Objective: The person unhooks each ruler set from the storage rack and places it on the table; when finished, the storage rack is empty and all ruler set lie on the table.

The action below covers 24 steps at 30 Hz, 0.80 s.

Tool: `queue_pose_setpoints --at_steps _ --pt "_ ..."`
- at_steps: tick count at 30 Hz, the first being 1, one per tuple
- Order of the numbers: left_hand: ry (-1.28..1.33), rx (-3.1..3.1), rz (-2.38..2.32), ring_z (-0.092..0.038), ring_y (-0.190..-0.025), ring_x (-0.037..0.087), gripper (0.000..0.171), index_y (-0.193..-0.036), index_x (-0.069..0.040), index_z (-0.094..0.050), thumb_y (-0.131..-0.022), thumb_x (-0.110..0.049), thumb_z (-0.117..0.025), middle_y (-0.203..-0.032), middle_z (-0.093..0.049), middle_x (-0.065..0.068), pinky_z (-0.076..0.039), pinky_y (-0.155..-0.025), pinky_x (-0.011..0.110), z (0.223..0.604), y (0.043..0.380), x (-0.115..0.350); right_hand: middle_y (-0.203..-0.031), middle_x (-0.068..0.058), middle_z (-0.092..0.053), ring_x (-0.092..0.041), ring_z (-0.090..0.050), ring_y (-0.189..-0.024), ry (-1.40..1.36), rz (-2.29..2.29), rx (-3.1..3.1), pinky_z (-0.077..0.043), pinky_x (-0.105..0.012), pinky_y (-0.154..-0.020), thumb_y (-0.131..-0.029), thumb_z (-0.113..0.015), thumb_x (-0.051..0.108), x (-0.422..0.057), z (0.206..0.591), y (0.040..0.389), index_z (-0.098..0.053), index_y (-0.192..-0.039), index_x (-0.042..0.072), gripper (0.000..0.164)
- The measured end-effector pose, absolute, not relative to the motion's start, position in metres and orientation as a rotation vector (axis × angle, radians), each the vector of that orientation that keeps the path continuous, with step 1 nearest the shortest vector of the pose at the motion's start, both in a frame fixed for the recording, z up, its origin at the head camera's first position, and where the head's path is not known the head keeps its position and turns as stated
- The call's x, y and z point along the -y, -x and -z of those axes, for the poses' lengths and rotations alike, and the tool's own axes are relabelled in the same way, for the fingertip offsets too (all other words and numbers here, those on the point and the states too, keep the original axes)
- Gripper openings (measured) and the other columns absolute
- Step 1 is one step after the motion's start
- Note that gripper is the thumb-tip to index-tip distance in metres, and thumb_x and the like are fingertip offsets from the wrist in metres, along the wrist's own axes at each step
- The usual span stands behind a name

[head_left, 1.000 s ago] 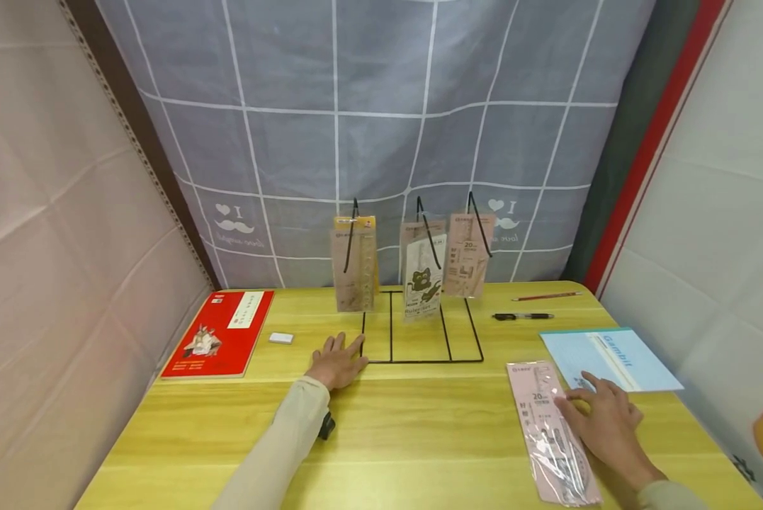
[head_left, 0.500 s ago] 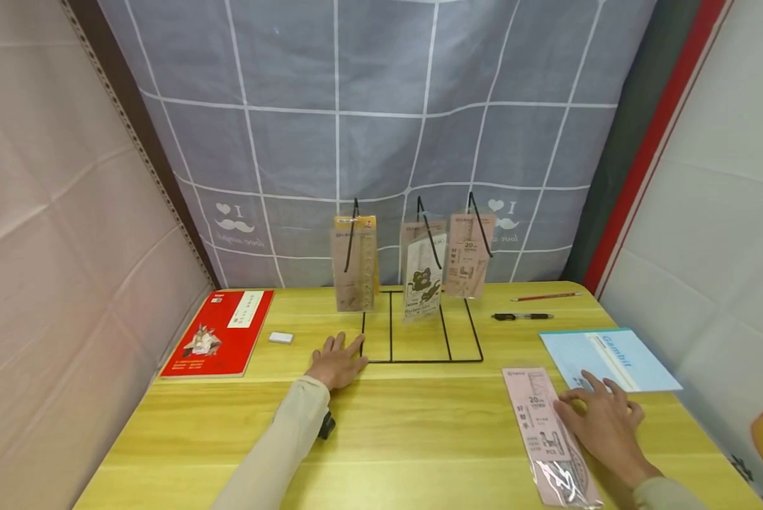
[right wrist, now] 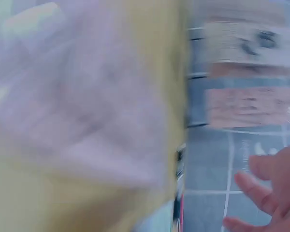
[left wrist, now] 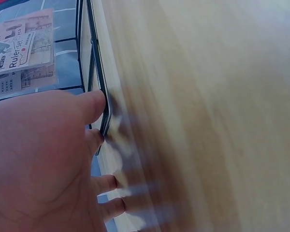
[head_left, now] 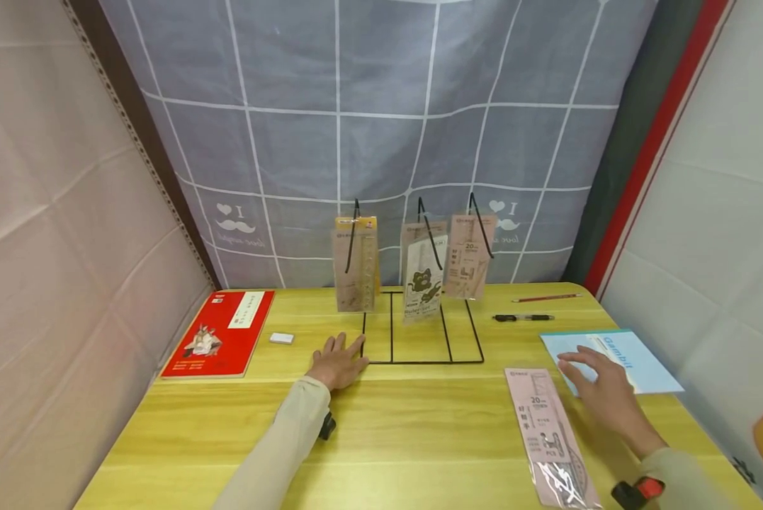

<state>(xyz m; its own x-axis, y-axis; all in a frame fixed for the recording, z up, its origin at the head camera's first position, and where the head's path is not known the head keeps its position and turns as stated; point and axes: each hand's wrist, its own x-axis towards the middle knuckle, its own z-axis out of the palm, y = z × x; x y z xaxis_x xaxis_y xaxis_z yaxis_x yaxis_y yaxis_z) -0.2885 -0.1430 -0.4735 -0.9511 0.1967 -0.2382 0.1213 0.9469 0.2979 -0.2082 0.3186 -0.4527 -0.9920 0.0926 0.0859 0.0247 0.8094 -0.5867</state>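
My left hand [head_left: 338, 364] lies on the table with its fingers spread, touching the near left corner of a black wire display rack [head_left: 419, 362]. In the left wrist view the thumb [left wrist: 93, 106] meets the wire. Ruler-set packets hang from the rack's hooks: a pink one in front of a yellow one [head_left: 355, 273] at left, a white cat-print packet [head_left: 424, 276] over a pink one in the middle, and a pink packet [head_left: 467, 258] at right. My right hand [head_left: 604, 397] hovers, holding nothing, beside a pink ruler-set packet [head_left: 540, 418] flat on the table.
A light blue notebook [head_left: 649, 365] lies beyond the right hand, with a black pen [head_left: 523, 317] and a red pencil [head_left: 547, 297] farther back. On the left are a white eraser [head_left: 282, 338] and a red booklet [head_left: 218, 336]. A grey grid curtain [head_left: 381, 149] hangs behind.
The pink packet on the table was tilted under the right hand's fingers and now lies flat. The right hand has lifted away from it. The left hand has stayed put.
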Motion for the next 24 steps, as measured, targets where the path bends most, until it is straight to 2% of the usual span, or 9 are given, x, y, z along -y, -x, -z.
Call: queue_pose_setpoints --at_steps 3,6,13,18,24 --pt "-0.246 -2.83 -0.415 -0.017 -0.159 0.045 0.059 -0.166 -0.026 -0.027 -0.112 -0.046 -0.039 -0.173 -0.018 0.02 -0.022 -0.121 0.073 0.475 0.29 0.143 -0.163 -0.034 -0.03 -0.059 -0.024 -0.149 0.161 -1.134 2.947 -0.025 -0.078 -0.112 -0.105 -0.04 0.066 -0.315 0.428 0.222 -0.047 -0.155 0.006 0.078" --pt "-0.246 -2.82 -0.418 -0.015 -0.16 0.045 0.06 -0.167 -0.025 -0.025 -0.112 -0.045 -0.038 -0.173 -0.015 0.02 -0.02 -0.122 0.072 0.476 0.29 0.142 -0.165 -0.03 -0.03 -0.055 -0.026 -0.15 0.208 -1.221 2.932 -0.029 -0.075 -0.113 -0.101 -0.039 0.073 -0.305 0.412 0.239 -0.04 -0.16 0.01 0.086" --pt "-0.24 -2.823 -0.418 -0.016 -0.159 0.045 0.059 -0.166 -0.023 -0.027 -0.112 -0.043 -0.04 -0.172 -0.017 0.021 -0.021 -0.121 0.073 0.475 0.289 0.145 -0.16 -0.022 -0.046 -0.046 -0.043 -0.145 0.159 -1.388 2.725 -0.038 -0.066 -0.114 -0.101 -0.048 0.068 -0.269 0.391 0.296 -0.049 -0.156 0.015 0.076" --pt "-0.234 -2.822 -0.407 -0.015 -0.159 0.045 0.06 -0.167 -0.026 -0.026 -0.112 -0.046 -0.04 -0.173 -0.016 0.02 -0.021 -0.121 0.073 0.48 0.291 0.142 -0.163 -0.016 -0.043 -0.04 -0.04 -0.149 0.127 -1.511 2.548 -0.039 -0.06 -0.116 -0.1 -0.054 0.066 -0.25 0.384 0.335 -0.052 -0.155 0.016 0.074" --pt "-0.225 -2.821 -0.412 -0.012 -0.16 0.044 0.061 -0.167 -0.028 -0.023 -0.111 -0.048 -0.039 -0.174 -0.014 0.019 -0.019 -0.122 0.071 0.486 0.294 0.142 -0.167 -0.01 -0.038 -0.037 -0.027 -0.158 0.072 -1.56 2.442 -0.031 -0.06 -0.124 -0.107 -0.056 0.044 -0.233 0.382 0.368 -0.051 -0.155 0.016 0.056"
